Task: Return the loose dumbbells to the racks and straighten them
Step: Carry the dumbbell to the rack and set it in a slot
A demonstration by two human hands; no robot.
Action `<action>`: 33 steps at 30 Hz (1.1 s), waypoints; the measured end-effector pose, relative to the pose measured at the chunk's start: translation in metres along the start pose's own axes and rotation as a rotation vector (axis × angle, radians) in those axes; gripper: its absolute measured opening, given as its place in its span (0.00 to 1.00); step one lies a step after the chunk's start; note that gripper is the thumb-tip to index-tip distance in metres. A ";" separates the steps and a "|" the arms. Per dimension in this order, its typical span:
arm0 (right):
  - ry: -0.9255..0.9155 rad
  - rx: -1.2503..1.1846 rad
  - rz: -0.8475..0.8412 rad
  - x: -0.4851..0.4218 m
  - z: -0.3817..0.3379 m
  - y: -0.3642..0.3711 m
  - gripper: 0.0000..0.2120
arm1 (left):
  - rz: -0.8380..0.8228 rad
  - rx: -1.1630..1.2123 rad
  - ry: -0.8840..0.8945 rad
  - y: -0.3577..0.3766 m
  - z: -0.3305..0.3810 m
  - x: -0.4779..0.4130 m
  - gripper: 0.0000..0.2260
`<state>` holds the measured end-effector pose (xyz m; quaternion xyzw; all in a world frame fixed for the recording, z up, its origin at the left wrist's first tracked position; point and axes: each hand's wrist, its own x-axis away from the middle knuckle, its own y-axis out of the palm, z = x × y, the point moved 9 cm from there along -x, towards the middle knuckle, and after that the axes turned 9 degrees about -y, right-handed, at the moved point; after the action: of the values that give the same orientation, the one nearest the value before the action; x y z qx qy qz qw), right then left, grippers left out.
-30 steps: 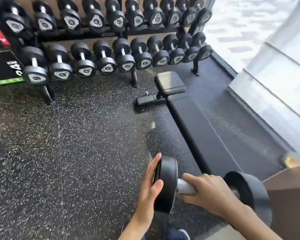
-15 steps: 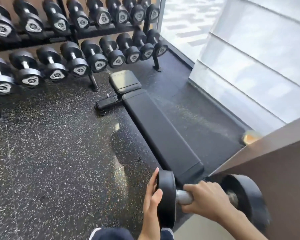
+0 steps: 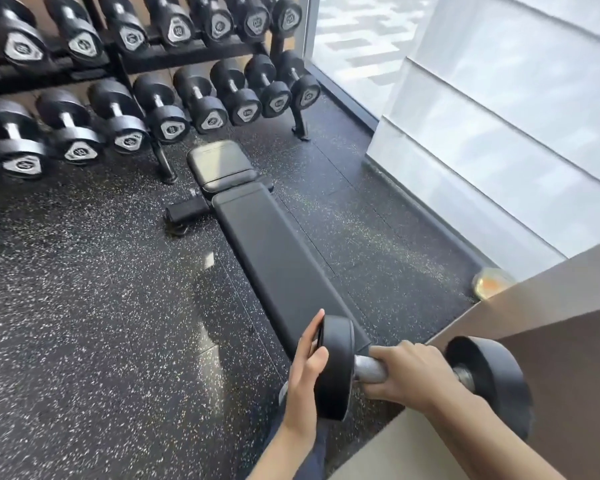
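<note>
I hold a black round-headed dumbbell (image 3: 336,368) crosswise at the bottom of the view, above the floor. My right hand (image 3: 407,372) is wrapped around its metal handle. My left hand (image 3: 305,372) lies flat against the outer face of the dumbbell's left head, thumb over the rim. The right head sits in front of a brown panel. At the top left, a two-tier black rack (image 3: 187,55) carries several black dumbbells with silver end plates, handles pointing toward me.
A black flat bench (image 3: 278,258) lies on the speckled rubber floor between me and the rack, its near end just beyond the dumbbell. A window wall (image 3: 499,133) runs along the right. A brown panel (image 3: 568,358) fills the lower right corner.
The view has swung right and back a little; the rack now sits further up and left. Both hands keep the same hold on the dumbbell.
</note>
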<state>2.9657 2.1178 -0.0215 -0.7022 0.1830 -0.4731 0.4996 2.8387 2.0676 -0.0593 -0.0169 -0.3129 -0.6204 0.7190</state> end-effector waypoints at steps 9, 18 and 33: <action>-0.092 0.075 -0.023 -0.069 0.043 -0.070 0.14 | 0.020 0.131 0.100 0.024 0.051 -0.074 0.30; -0.186 0.077 -0.021 -0.131 0.052 -0.102 0.17 | 0.097 0.161 0.179 0.017 0.095 -0.113 0.33; -0.481 0.155 -0.116 -0.240 0.074 -0.132 0.20 | 0.507 0.143 0.292 0.006 0.121 -0.185 0.30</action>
<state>2.8831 2.3895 -0.0259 -0.7636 -0.0186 -0.3329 0.5529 2.7859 2.2821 -0.0472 0.0457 -0.2348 -0.3933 0.8878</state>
